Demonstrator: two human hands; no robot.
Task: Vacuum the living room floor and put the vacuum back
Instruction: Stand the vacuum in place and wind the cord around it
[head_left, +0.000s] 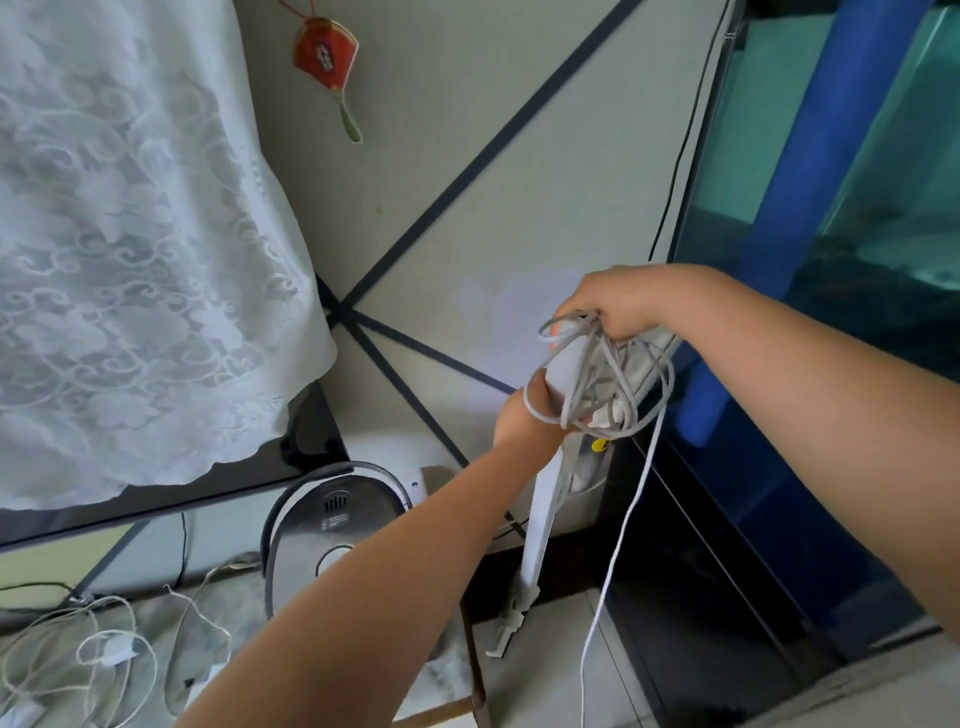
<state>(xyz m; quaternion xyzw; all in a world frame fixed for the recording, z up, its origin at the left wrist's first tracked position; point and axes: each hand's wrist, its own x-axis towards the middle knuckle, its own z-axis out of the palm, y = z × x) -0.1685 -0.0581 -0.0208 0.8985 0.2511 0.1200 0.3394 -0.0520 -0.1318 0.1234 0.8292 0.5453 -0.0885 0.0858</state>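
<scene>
Gripping the top of the vacuum (563, 374) right of centre frame, we are curling our right hand (618, 306) over its handle and the bunched loops of grey cord (597, 374). Just below, we are wrapping our left hand (524, 421) around the white body, with one loop of cord lying across the thumb side. From the bundle a single strand is hanging down toward the bottom of the frame, over the pale floor tiles (550, 675). We are keeping the vacuum upright, its white tube running down to a grey end near the floor, close to the wall. Lower centre, a grey rounded appliance (322, 525) is sitting beside our left forearm. Farther back, a lace cloth (130, 260) is filling the upper left, a red ornament (324, 52) is hanging on the wall, and a fish tank (883, 208) is occupying the upper right.
</scene>
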